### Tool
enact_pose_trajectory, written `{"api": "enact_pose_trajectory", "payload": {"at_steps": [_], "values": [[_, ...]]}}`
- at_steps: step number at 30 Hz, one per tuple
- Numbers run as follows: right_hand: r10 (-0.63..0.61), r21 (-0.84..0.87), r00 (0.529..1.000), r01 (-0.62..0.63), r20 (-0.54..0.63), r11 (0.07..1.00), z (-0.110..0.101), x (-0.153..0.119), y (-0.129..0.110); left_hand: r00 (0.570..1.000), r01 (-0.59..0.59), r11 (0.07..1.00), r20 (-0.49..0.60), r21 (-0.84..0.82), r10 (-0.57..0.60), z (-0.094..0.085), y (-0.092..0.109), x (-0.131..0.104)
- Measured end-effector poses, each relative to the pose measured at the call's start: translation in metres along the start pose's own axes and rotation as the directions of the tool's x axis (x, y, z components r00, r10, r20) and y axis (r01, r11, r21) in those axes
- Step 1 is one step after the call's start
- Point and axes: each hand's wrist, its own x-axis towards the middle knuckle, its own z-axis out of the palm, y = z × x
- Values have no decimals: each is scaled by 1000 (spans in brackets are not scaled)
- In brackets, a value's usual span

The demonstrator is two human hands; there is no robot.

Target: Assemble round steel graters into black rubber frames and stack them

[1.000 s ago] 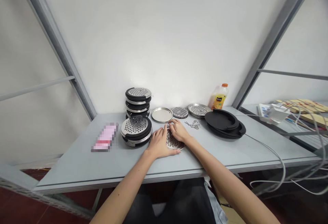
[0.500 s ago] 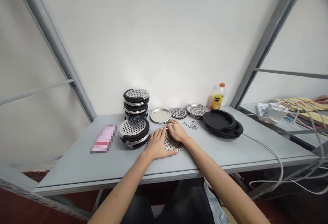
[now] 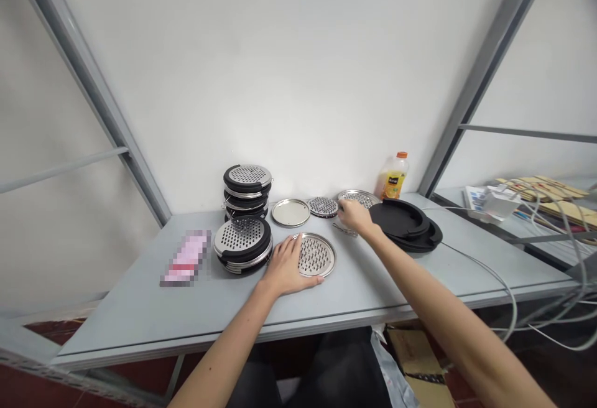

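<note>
My left hand (image 3: 285, 266) rests with spread fingers on the left side of a round metal grater disc (image 3: 317, 255) near the table's front. My right hand (image 3: 355, 216) is over the small metal clips (image 3: 344, 229), in front of a stack of rimmed grater discs (image 3: 358, 196); its fingers are bent together, and what they hold, if anything, is hidden. Behind the disc lie a plain round metal plate (image 3: 291, 213) and some smaller grater discs (image 3: 323, 206). Black-rimmed grater sets stand left of my left hand, in a low stack (image 3: 242, 237) and a taller one (image 3: 248, 176).
Black round trays (image 3: 400, 220) lie to the right, with an orange-capped bottle (image 3: 395, 176) behind them. A blurred pink item (image 3: 187, 259) lies at the left. White cables (image 3: 489, 271) hang at the right. An open cardboard box (image 3: 417, 358) sits below the table.
My right hand has left the grater disc and moved right and back to the clips. My left hand has stayed on the disc, which now shows more fully.
</note>
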Motion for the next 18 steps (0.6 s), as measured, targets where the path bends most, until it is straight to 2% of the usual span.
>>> {"api": "enact_pose_trajectory", "payload": {"at_steps": [4, 8, 11, 13, 14, 15, 16, 17, 18], "values": [[91, -68, 994, -87, 67, 994, -13, 22, 17, 1000, 6, 1000, 9, -18, -6, -1, -1, -1], [164, -56, 979, -158, 119, 986, -13, 23, 25, 1000, -15, 999, -6, -42, 15, 0, -2, -2], [170, 9, 980, -172, 99, 985, -10, 15, 5, 998, -32, 998, -56, -54, 29, 0, -2, -2], [124, 142, 991, -130, 50, 981, -6, 8, -29, 995, -46, 998, -92, -50, 41, 1, -2, -1], [114, 465, 993, -114, 30, 878, -3, 6, -51, 994, -53, 997, -101, -47, 48, 1, -1, -1], [85, 751, 994, -111, 72, 651, 0, 4, -75, 993, -58, 997, -104, -45, 54, 1, -1, -1], [68, 909, 983, -186, 173, 373, 3, 4, -99, 993, -62, 997, -104, -45, 57, 1, -1, -2], [42, 949, 957, -289, 286, 123, 6, 4, -122, 993, -62, 997, -102, -48, 57, 1, 0, -2], [25, 931, 931, -362, 364, -53, 7, 6, -142, 994, -59, 997, -100, -53, 53, 1, 0, -2]]}}
